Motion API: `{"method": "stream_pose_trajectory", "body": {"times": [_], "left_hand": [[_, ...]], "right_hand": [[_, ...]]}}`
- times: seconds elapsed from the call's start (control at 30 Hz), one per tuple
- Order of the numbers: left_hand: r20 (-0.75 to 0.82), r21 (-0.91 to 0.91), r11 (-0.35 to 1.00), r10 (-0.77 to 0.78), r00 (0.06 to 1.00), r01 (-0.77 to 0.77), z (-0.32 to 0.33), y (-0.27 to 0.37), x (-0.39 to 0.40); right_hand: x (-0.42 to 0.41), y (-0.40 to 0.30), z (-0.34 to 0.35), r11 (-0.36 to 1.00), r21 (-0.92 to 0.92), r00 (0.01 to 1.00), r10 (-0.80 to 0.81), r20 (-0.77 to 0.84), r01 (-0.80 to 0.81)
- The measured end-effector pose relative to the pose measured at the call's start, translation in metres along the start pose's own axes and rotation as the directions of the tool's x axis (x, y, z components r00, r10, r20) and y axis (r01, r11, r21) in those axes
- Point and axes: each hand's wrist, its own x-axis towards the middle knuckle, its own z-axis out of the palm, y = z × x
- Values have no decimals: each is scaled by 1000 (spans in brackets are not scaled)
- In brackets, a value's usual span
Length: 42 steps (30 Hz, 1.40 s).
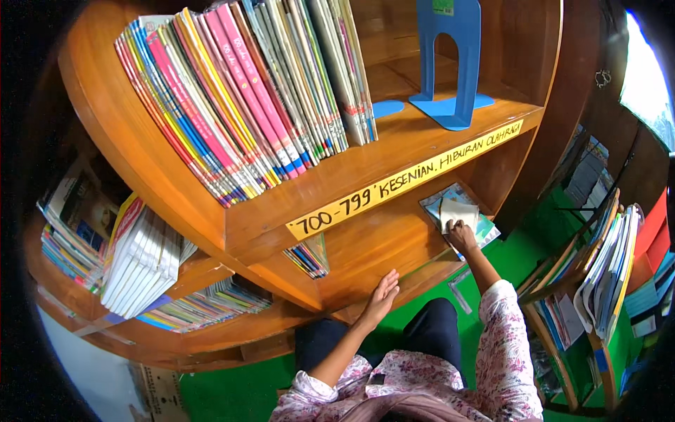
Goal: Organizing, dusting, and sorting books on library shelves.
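Observation:
At the right end of the lower wooden shelf, my right hand (461, 235) has its fingers closed on a folded pale cloth (459, 212). Beneath the cloth lie flat books with blue-green covers (486, 232), their corners reaching over the shelf's front edge. My left hand (381, 298) is near the front edge of the same shelf, fingers extended, holding nothing. A small group of thin books (310, 258) leans at this shelf's left end. Above, a long row of thin books (248, 100) stands beside a blue metal bookend (453, 108).
A yellow handwritten label strip (406, 179) runs along the upper shelf's edge. More books (142, 258) fill the curved shelves at left. At right stands a wooden rack with books and magazines (606, 274). The floor is green (237, 393).

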Motion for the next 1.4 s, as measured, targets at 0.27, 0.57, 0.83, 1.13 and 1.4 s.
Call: {"method": "stream_pose_trajectory", "body": {"times": [0.27, 0.57, 0.83, 1.13, 1.4], "left_hand": [[-70, 101, 995, 34, 997, -27, 1, 23, -3], [-86, -208, 978, 16, 996, -33, -7, 56, -28], [-120, -543, 840, -66, 991, -10, -29, 67, -88], [-281, -824, 515, -13, 960, -235, -28, 102, -102], [-169, -669, 731, 30, 985, -137, -35, 61, -113]], "right_hand": [[-18, -46, -63, 1000, -21, 992, -17, -123, 15], [-90, -207, -225, 565, 805, 982, -134, -130, 184], [-71, -245, -259, 500, 849, 968, -246, -47, 169], [-124, -259, -261, 544, 804, 879, -474, 57, 241], [-61, -261, -280, 674, 683, 952, -285, -110, 281]]}}
